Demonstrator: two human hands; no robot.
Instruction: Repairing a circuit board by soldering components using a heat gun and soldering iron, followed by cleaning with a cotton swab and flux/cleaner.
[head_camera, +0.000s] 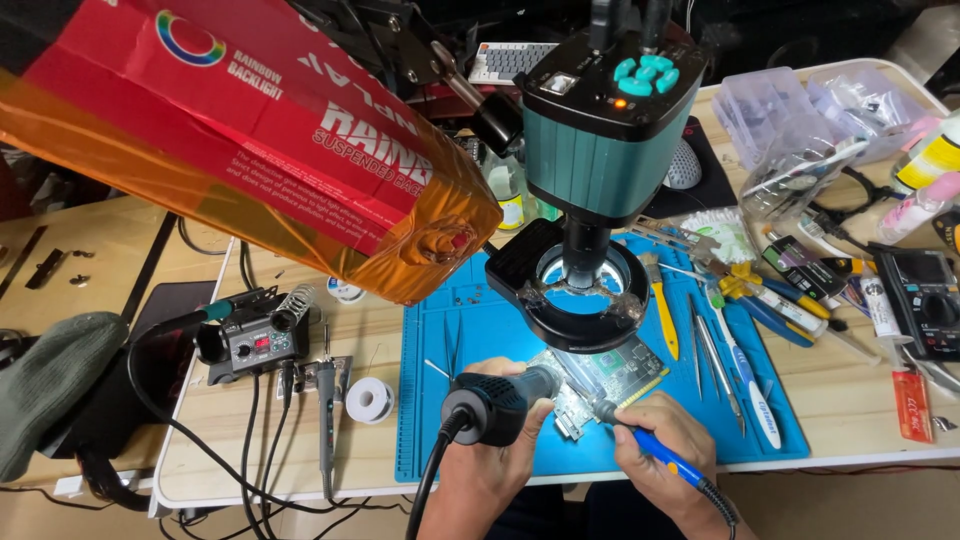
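The left hand (490, 465) is wrapped around the black hot-air handle (497, 403), nozzle aimed at the green circuit board (600, 378). The right hand (665, 450) pinches a blue-handled soldering tool (655, 452) like a pen, its tip at the near edge of the board.

**Location.** The board lies on the blue work mat (480, 320), directly below the ring light (585, 290) of the teal microscope (600, 130) and partly covered by it.

**Appearance.** The board is flat and rectangular, with a large square chip near its middle and a pale connector at the corner nearest the hands. Solder detail is too small to make out with certainty.

**Hazards.**
- Heat held too long on one spot could lift pads or scorch the board; the nozzle sits very close.
- The nozzle is also close to the ring light above the board; an upward drift could mark its housing.
- The black cable (430, 480) trails off the mat's near edge; a snag would jerk the nozzle across the board.
- Tweezers (712, 355) and loose tools right of the board lie within reach of a stray elbow.
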